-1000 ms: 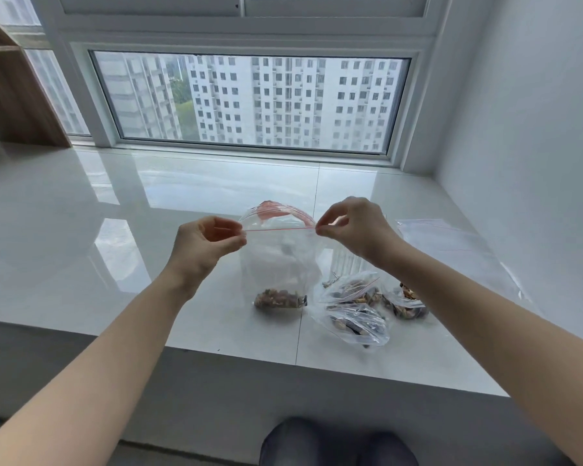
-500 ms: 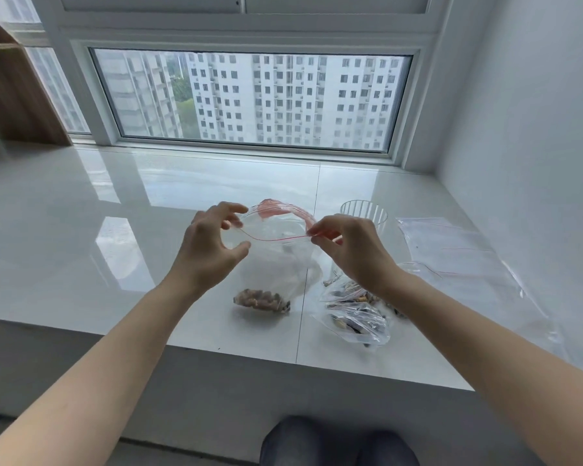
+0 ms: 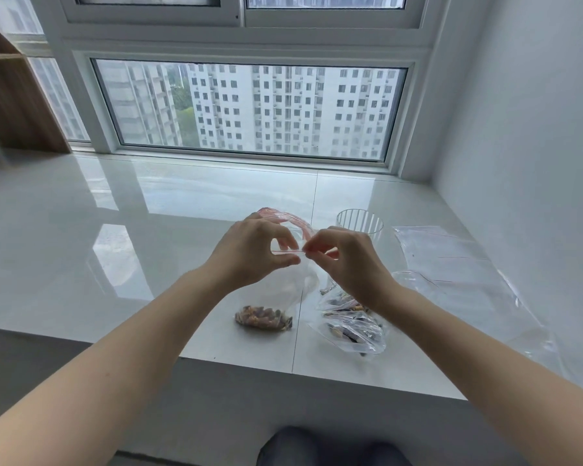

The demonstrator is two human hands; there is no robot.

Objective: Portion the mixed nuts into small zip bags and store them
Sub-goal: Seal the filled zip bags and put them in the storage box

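Small clear plastic zip bag with red seal line [image 3: 297, 280] held upright above glossy white tiled counter [image 3: 148, 264], brown mixed nuts [image 3: 263, 317] bunched at its bottom, left hand [image 3: 253, 253] and right hand [image 3: 347, 260] close together, fingers pinching the seal, crinkled clear bag of nuts [image 3: 350, 327] at 3 o'clock, ribbed clear cup [image 3: 359, 222] at 1 o'clock, flat empty zip bags [image 3: 451, 260] beyond, no readable writing.

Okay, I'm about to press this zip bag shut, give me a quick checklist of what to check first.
1. Right hand pinches the red zip strip: ok.
2. Left hand at the strip's other end, fingers curled: grip cannot tell.
3. Nuts settled at the bag's bottom, away from the seal: ok.
4. Strip fully lined up along its length: cannot tell.
5. Filled bags lie apart on the ledge: ok.
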